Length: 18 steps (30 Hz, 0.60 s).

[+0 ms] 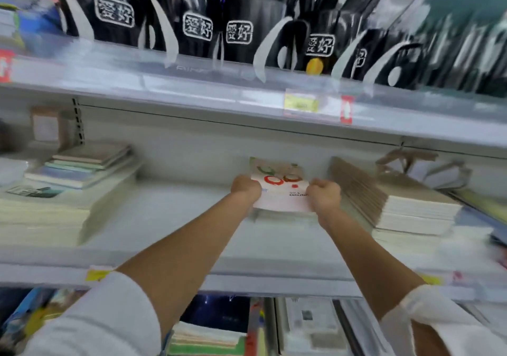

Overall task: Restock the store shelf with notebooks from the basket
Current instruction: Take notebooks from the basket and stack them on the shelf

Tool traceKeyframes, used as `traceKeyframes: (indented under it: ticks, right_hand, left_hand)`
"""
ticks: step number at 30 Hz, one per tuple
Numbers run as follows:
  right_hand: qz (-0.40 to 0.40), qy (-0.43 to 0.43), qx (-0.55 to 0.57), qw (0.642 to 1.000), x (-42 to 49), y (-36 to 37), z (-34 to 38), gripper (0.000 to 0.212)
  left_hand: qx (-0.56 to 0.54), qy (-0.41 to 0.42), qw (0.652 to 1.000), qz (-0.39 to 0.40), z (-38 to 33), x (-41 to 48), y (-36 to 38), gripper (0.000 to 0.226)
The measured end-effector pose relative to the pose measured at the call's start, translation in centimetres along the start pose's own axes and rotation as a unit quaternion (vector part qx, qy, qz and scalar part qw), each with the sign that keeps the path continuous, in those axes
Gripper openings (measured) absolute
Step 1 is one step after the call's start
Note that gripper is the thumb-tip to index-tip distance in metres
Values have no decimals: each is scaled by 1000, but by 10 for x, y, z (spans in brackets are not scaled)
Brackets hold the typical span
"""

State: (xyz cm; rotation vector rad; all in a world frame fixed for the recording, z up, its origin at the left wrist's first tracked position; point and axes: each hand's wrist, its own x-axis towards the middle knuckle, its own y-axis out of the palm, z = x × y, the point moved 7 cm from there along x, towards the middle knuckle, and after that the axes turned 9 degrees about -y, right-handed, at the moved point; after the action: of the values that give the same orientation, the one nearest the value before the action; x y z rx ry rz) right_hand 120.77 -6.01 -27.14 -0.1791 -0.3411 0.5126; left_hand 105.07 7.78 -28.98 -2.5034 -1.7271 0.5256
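My left hand (245, 188) and right hand (325, 193) each grip one side of a notebook (282, 191) with red and green rings on its cover. It is deep in the shelf (164, 218), near the back wall, over a thin pile I can barely make out. A brown stack (384, 193) sits just beside my right hand; another stack (76, 169) lies well off to the left. Pen pots (192, 26) line the board above.
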Motion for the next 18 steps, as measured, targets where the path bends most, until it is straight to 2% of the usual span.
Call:
traceKeyframes:
  ticks: [3,6,7,9,10,11,15,18]
  right_hand:
    - [-8,7,6,1000,28,-1,-16,40]
    - [14,22,-9,1000,48,8,-40,47]
    - [17,27,-14,999,52,10,-49,44]
    - [28,34,-21,999,56,14,-65,23]
    - [38,33,-25,998,57,17,-71,14]
    - [47,29,-22,998,58,21,-73,13]
    - [54,24,31,998,63,23,-75,34]
    - [64,44,28,997,69,23,-75,46]
  left_hand:
    - [62,-12,998,4,-2,32,26,35]
    - [174,-11,985,-2,8,55,43,36]
    - [202,2,979,-8,10,55,46,37]
    - [225,34,974,-12,11,50,50,41]
    - [225,46,973,-4,11,48,53,45]
    - [214,53,975,7,13,47,55,50]
    - [170,57,983,39,16,50,64,61]
    - [152,57,985,60,16,55,70,64]
